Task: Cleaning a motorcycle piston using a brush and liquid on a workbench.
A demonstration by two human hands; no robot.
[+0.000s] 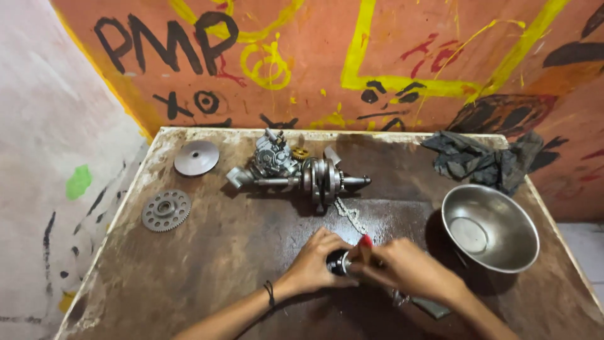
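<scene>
Both my hands meet at the front middle of a worn brown table [207,252]. My left hand [316,261] wraps around a small dark cylindrical metal part [338,262] and holds it on the tabletop. My right hand [406,267] grips the same part from the right side, thumb pointing up. A short chain [350,215] lies just beyond my hands. Behind it lies a crankshaft [322,181] next to a grey engine assembly [274,160].
A toothed gear [166,210] and a round metal disc [197,157] lie at the left. A steel bowl [489,228] stands at the right, a dark rag [481,160] behind it. A painted orange wall backs the table. A small flat metal piece [431,307] lies under my right wrist.
</scene>
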